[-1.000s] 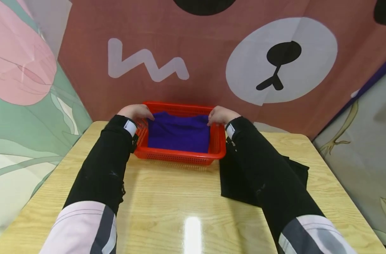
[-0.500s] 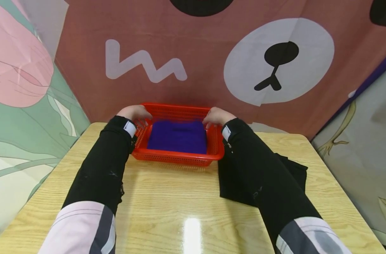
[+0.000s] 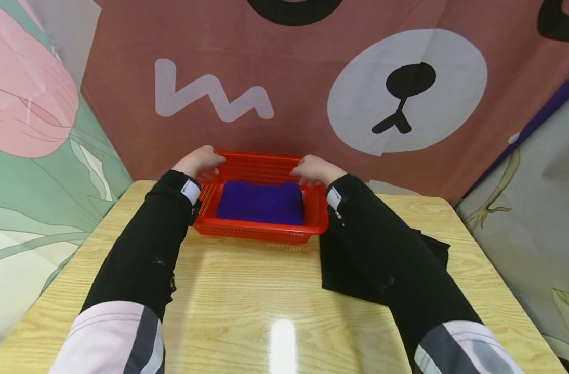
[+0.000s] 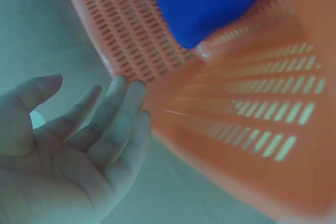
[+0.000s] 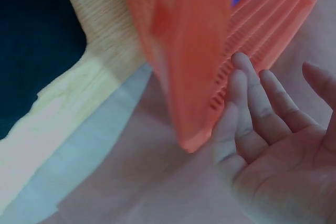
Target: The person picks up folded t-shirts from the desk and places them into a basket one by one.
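A red plastic basket (image 3: 258, 228) with slotted walls stands at the far side of the table. Folded purple cloth (image 3: 261, 202) lies flat in it, and its blue-looking corner (image 4: 194, 9) shows in the left wrist view. My left hand (image 3: 201, 162) is over the basket's back left corner; in the left wrist view its fingers are relaxed, fingertips right at the rim, palm holding nothing. Over the back right corner is my right hand (image 3: 316, 170). The right wrist view shows that hand (image 5: 278, 140) with fingers loosely extended beside the basket wall (image 5: 194, 77), also holding nothing.
A black cloth (image 3: 354, 270) lies on the wooden table (image 3: 247, 291) to the right, partly hidden under my right forearm. Right behind the basket rises a brown printed curtain (image 3: 298, 124). Patterned fabric (image 3: 31, 208) also hangs along the left side.
A second ago both hands pinched the purple cloth's upper corners. They have let go, and the cloth now lies lower in the basket. My left hand has risen slightly; the right shifted a little left.
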Demonstrator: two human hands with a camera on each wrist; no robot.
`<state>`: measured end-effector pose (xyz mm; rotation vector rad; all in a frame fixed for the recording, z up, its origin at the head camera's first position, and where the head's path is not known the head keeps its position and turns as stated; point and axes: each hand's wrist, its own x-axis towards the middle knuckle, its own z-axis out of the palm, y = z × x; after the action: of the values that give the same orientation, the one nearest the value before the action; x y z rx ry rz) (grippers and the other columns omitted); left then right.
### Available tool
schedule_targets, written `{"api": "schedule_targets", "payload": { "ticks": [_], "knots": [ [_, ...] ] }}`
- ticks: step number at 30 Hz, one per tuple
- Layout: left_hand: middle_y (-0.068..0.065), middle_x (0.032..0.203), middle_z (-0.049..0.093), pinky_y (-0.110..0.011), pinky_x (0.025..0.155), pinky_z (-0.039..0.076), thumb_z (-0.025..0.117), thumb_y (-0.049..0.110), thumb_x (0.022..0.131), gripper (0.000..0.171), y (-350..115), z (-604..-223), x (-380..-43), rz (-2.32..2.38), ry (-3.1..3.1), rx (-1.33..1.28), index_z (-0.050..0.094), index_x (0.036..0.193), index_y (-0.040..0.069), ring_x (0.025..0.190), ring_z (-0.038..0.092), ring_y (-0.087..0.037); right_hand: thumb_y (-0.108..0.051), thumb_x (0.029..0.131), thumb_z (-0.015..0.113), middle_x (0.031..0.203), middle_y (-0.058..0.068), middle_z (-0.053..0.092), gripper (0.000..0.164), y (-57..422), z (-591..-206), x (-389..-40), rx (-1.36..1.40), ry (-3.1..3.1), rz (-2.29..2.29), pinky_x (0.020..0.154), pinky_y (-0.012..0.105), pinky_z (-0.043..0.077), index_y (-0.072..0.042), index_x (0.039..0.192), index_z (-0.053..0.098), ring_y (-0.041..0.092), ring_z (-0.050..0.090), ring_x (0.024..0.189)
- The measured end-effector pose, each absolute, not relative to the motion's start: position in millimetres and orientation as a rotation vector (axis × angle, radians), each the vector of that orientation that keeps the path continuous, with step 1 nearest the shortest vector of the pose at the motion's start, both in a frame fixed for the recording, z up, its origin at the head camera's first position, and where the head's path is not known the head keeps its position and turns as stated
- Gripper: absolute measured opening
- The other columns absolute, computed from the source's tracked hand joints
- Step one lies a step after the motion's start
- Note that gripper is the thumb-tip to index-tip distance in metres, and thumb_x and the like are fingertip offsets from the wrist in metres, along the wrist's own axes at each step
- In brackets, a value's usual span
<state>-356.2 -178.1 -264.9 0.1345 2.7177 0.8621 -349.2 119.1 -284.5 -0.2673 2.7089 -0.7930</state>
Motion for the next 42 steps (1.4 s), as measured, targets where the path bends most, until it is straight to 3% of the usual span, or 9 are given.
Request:
{"api": "schedule_targets", "payload": {
  "ticks": [4, 8, 15, 23, 30, 36, 42],
  "knots": [
    [-0.016, 0.098, 0.065, -0.050, 0.098, 0.054, 0.046, 0.024, 0.108, 0.054, -167.8, -258.1, -347.8, 0.844, 2.768, 0.227, 0.043, 0.148, -0.011, 0.113, 0.064, -0.043, -0.031, 0.103, 0.059, 0.112, 0.018, 0.073, 0.039, 112.8, -282.0, -344.2, -0.370, 2.725, -0.770, 0.098, 0.041, 0.055, -0.001, 0.126, 0.070, 0.033, 0.064, 0.101],
    [-0.024, 0.115, 0.065, -0.050, 0.102, 0.052, 0.047, 0.023, 0.107, 0.048, -152.5, -252.2, -341.5, 0.795, 2.833, 0.313, 0.050, 0.143, -0.009, 0.111, 0.064, -0.041, -0.029, 0.103, 0.060, 0.104, 0.014, 0.072, 0.035, 110.8, -278.9, -338.9, -0.455, 2.771, -0.719, 0.095, 0.039, 0.056, -0.002, 0.120, 0.073, 0.028, 0.063, 0.093],
    [-0.022, 0.145, 0.057, -0.052, 0.112, 0.045, 0.049, 0.027, 0.106, 0.048, -124.2, -245.4, -319.3, 0.605, 2.902, 0.448, 0.053, 0.144, -0.001, 0.126, 0.057, -0.038, -0.028, 0.102, 0.060, 0.122, 0.013, 0.071, 0.038, 109.7, -274.0, -317.3, -0.581, 2.845, -0.595, 0.100, 0.041, 0.056, -0.005, 0.131, 0.068, 0.027, 0.066, 0.104],
    [-0.011, 0.135, 0.067, -0.047, 0.103, 0.053, 0.057, 0.034, 0.104, 0.043, -88.8, -255.1, -280.9, 0.421, 3.024, 0.575, 0.060, 0.139, 0.008, 0.119, 0.066, -0.029, -0.029, 0.100, 0.064, 0.141, 0.014, 0.064, 0.049, 121.1, -277.4, -280.5, -0.702, 2.965, -0.456, 0.108, 0.049, 0.052, -0.007, 0.143, 0.058, 0.032, 0.064, 0.126],
    [-0.012, 0.137, 0.067, -0.044, 0.103, 0.055, 0.059, 0.034, 0.104, 0.045, -64.5, -280.1, -250.3, 0.347, 3.059, 0.730, 0.061, 0.141, 0.008, 0.123, 0.066, -0.028, -0.030, 0.097, 0.069, 0.138, 0.016, 0.065, 0.051, 142.4, -292.1, -249.9, -0.702, 3.060, -0.311, 0.113, 0.059, 0.044, -0.007, 0.141, 0.061, 0.036, 0.058, 0.128],
    [-0.012, 0.120, 0.072, -0.041, 0.088, 0.061, 0.062, 0.032, 0.104, 0.040, -48.7, -299.7, -233.7, 0.309, 3.116, 0.859, 0.066, 0.135, 0.008, 0.103, 0.071, -0.026, -0.027, 0.096, 0.072, 0.134, 0.015, 0.068, 0.047, 165.7, -296.0, -222.0, -0.749, 3.098, -0.373, 0.111, 0.059, 0.045, -0.005, 0.136, 0.064, 0.036, 0.060, 0.126],
    [-0.009, 0.112, 0.071, -0.037, 0.084, 0.061, 0.065, 0.031, 0.101, 0.038, -32.9, -313.1, -223.1, 0.292, 3.107, 1.024, 0.068, 0.132, 0.010, 0.092, 0.067, -0.024, -0.023, 0.100, 0.066, 0.136, 0.018, 0.066, 0.042, 198.4, -300.3, -199.6, -0.743, 3.036, -0.528, 0.109, 0.063, 0.045, -0.003, 0.137, 0.063, 0.040, 0.057, 0.129]
  ]
}}
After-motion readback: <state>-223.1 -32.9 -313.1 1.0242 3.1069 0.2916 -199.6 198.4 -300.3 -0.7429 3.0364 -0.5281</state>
